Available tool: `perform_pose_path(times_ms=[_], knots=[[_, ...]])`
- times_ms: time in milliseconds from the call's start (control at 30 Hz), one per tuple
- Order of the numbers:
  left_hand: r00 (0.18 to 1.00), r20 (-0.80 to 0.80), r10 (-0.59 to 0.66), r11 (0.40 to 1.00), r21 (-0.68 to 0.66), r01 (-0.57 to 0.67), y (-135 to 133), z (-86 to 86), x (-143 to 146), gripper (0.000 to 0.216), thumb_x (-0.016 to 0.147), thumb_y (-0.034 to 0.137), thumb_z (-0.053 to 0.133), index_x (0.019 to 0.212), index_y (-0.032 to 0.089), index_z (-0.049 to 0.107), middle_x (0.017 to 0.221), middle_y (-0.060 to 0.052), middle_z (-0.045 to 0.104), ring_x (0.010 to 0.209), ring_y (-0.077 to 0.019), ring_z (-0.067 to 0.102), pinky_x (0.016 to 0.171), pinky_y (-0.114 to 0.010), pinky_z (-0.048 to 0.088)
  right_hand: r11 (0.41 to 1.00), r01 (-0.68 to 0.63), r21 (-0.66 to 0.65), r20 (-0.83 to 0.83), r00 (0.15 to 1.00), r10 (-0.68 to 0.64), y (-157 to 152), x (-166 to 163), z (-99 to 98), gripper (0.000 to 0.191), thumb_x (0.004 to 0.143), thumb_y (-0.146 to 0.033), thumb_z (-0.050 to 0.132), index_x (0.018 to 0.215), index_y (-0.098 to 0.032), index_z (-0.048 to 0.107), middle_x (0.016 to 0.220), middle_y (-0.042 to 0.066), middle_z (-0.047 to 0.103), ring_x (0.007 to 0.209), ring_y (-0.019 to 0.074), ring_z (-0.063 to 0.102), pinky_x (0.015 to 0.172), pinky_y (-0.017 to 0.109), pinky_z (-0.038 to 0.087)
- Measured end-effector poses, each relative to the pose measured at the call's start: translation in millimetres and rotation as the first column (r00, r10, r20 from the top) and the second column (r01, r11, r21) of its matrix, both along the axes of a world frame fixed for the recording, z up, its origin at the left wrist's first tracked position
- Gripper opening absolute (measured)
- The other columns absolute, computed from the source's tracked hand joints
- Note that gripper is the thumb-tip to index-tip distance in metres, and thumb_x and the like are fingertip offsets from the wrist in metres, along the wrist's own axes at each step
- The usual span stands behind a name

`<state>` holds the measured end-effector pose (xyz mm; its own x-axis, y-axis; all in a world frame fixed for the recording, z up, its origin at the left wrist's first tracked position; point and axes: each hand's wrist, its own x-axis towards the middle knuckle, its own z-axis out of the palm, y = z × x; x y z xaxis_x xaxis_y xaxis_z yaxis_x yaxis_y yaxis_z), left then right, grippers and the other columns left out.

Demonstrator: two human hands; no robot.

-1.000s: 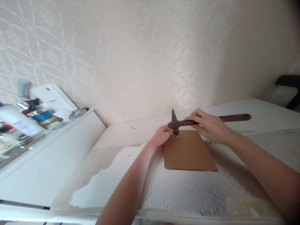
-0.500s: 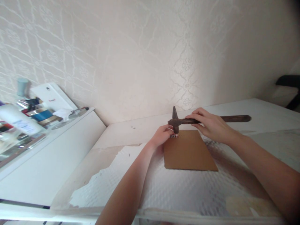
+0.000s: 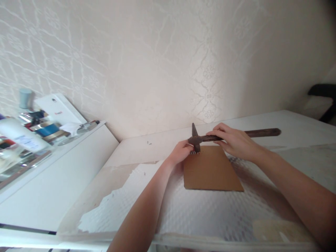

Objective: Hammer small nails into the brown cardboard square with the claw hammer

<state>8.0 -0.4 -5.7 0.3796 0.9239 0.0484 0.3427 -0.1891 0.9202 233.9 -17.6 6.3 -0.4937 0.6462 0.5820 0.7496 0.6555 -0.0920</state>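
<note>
My right hand (image 3: 235,141) is closed around the wooden handle of a dark, worn hammer (image 3: 194,140), gripping it partway along. The hammer's face points down at the far left corner of a brown board (image 3: 210,171), possibly cardboard or fibreboard. Under it, along that edge, runs a short row of small shiny pieces (image 3: 193,152), too small to name. My left hand (image 3: 181,151) rests at the same corner, thumb and fingers drawn together close by the hammer head. Whatever those fingers pinch is hidden.
White textured sheeting (image 3: 194,210) with torn edges lies under the board. A few tiny dark bits (image 3: 149,142) lie on the white surface to the left. A white cabinet (image 3: 68,164) crowded with bottles and boxes stands at left. Behind is a patterned wall (image 3: 147,70).
The hammer head has dropped slightly, down to the row of small pieces, and tilted a little. My right hand moved slightly with it; my left hand stays in place.
</note>
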Motion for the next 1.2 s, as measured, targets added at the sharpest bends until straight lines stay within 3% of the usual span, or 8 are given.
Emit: perform_pose_path(times_ms=[467, 667, 833, 1033, 1200], knots=[[1.0, 0.003, 0.026, 0.999, -0.047, -0.026, -0.8, 1.9, 0.5, 0.011, 0.07, 0.017, 0.056, 0.075, 0.013, 0.065, 0.079, -0.005, 0.068, 0.084, -0.018, 0.061, 0.088, -0.031, 0.043, 0.994, 0.063, 0.092, -0.028, 0.998, -0.06, -1.8, -1.2, 4.6, 0.026, 0.087, -0.015, 0.047, 0.108, -0.024, 0.06, 0.102, 0.007, 0.058, 0.08, 0.0181, 0.059, 0.061, 0.028, 0.043], [0.999, 0.052, 0.01, 1.0, -0.02, -0.009, 0.1, 0.2, 1.3, 0.02, 0.069, 0.013, 0.053, 0.084, 0.012, 0.067, 0.087, -0.005, 0.069, 0.092, -0.0193, 0.06, 0.093, -0.032, 0.041, 0.999, 0.013, 0.043, 0.005, 1.0, -0.013, -4.2, -5.2, 4.9, 0.03, 0.086, -0.01, 0.045, 0.108, -0.023, 0.06, 0.1, 0.006, 0.058, 0.079, 0.0171, 0.06, 0.063, 0.028, 0.044], [0.999, 0.025, 0.035, 0.998, -0.06, -0.033, -1.6, 1.3, 1.7, 0.012, 0.07, 0.018, 0.056, 0.075, 0.013, 0.065, 0.08, -0.005, 0.068, 0.085, -0.0188, 0.061, 0.09, -0.033, 0.044, 0.994, 0.055, 0.095, -0.048, 0.998, -0.05, -3.7, -3.5, 5.6, 0.026, 0.086, -0.014, 0.048, 0.108, -0.023, 0.06, 0.1, 0.007, 0.058, 0.08, 0.0184, 0.059, 0.062, 0.028, 0.044], [0.999, 0.036, 0.011, 0.999, -0.035, -0.01, -2.2, 2.9, 1.7, 0.014, 0.069, 0.015, 0.054, 0.076, 0.012, 0.065, 0.081, -0.005, 0.068, 0.085, -0.0187, 0.061, 0.09, -0.033, 0.043, 0.998, 0.037, 0.041, 0.001, 0.999, -0.037, -1.1, -1.6, 2.6, 0.027, 0.086, -0.013, 0.047, 0.108, -0.024, 0.059, 0.101, 0.005, 0.058, 0.079, 0.0173, 0.059, 0.06, 0.028, 0.043], [0.999, 0.023, 0.031, 0.997, -0.067, -0.029, -2.4, 2.7, 1.8, 0.009, 0.069, 0.018, 0.055, 0.072, 0.013, 0.062, 0.078, -0.006, 0.067, 0.082, -0.0189, 0.061, 0.088, -0.034, 0.044, 0.995, 0.058, 0.085, -0.078, 0.996, -0.052, -2.5, -2.0, 3.9, 0.025, 0.086, -0.014, 0.048, 0.107, -0.023, 0.059, 0.099, 0.006, 0.057, 0.08, 0.0179, 0.059, 0.061, 0.028, 0.043]])
